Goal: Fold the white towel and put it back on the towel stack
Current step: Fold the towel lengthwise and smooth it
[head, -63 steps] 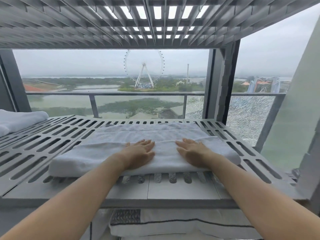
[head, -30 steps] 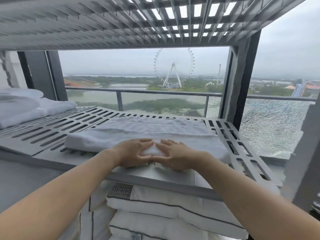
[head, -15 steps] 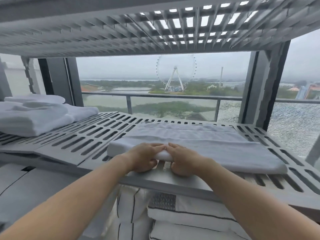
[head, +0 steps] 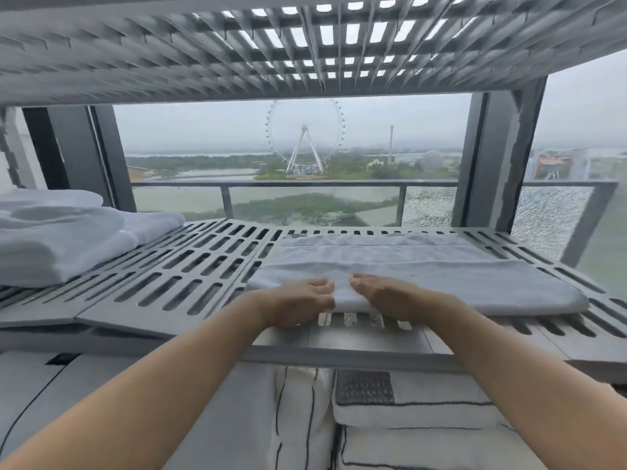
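Note:
A white towel (head: 424, 276), folded into a long flat band, lies on the slotted grey shelf (head: 190, 273). My left hand (head: 302, 305) and my right hand (head: 386, 298) sit side by side at the towel's near edge, left of its middle, fingers curled over and under the thick fold. A strip of towel shows between them. The towel stack (head: 57, 239), several folded white towels, rests at the shelf's far left, apart from the towel in my hands.
Another slotted shelf (head: 237, 45) hangs low overhead. Below the working shelf lie white cushions with black piping (head: 407, 425). Behind are grey posts (head: 488, 164), a glass railing and an open view with a ferris wheel.
My hands went from flat and apart on the towel to together at its near edge, gripping it. The view has shifted left, bringing the towel stack into sight.

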